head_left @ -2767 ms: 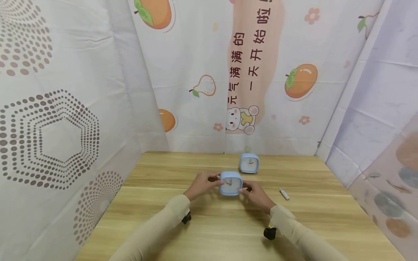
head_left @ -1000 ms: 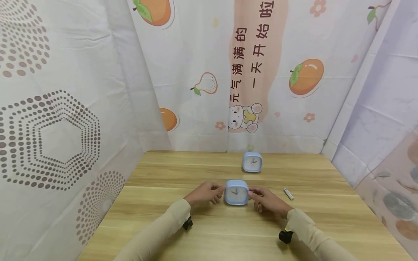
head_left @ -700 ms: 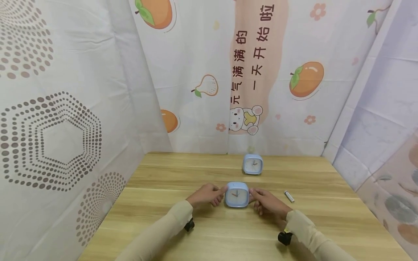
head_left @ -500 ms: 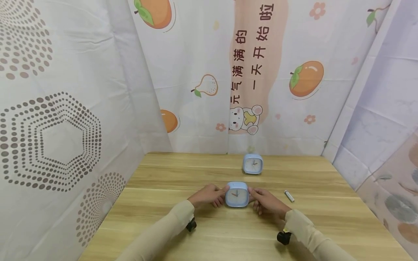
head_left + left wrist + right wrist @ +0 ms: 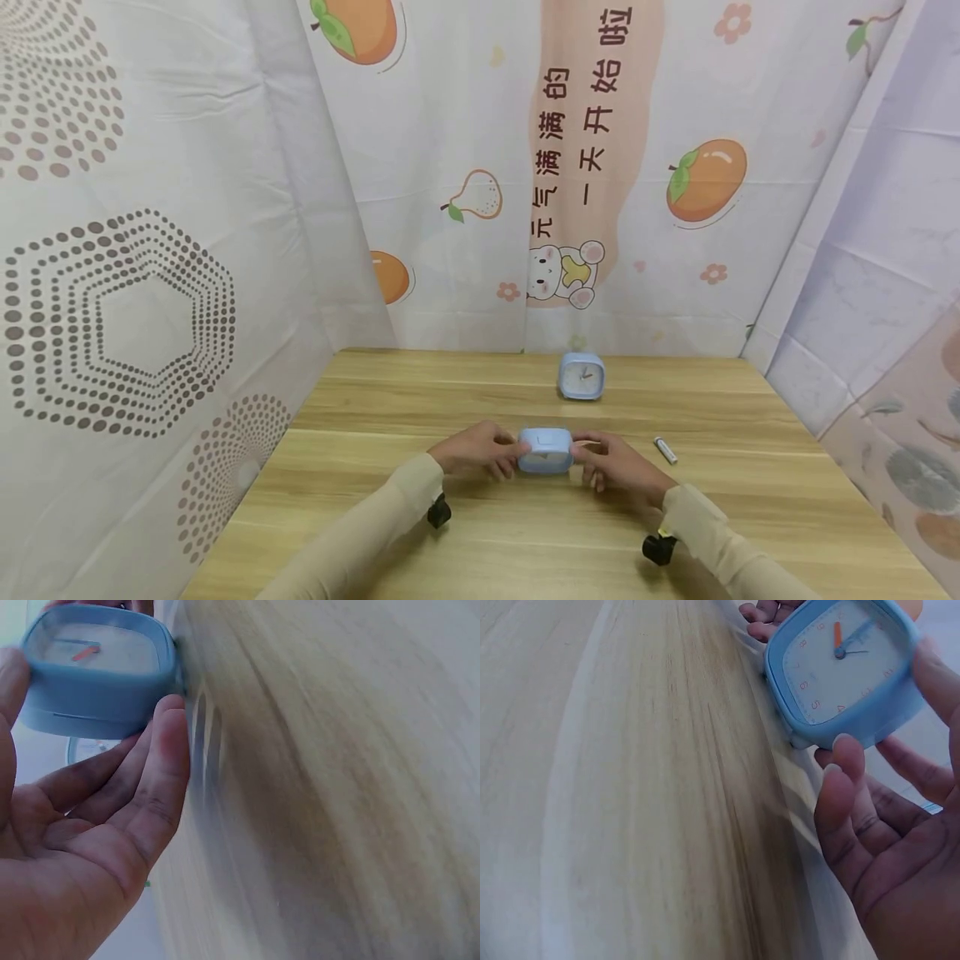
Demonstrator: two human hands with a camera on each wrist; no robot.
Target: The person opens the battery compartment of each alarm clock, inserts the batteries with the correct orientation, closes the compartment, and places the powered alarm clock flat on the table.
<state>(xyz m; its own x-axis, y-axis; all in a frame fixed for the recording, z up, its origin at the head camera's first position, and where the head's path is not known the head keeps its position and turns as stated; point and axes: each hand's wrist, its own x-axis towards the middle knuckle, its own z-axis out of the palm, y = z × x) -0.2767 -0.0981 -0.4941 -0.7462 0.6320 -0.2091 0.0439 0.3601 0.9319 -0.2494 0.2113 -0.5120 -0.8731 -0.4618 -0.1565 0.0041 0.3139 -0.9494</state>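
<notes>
Pale blue and tilted, the nearer clock [image 5: 545,438], in the lower middle of the head view, is pinched by left hand [image 5: 480,450] and right hand [image 5: 621,467], and is best turned with even pressure.

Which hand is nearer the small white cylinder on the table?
Right. The right hand is just left of the small white cylinder; the left hand is farther left, across the front blue clock.
</notes>
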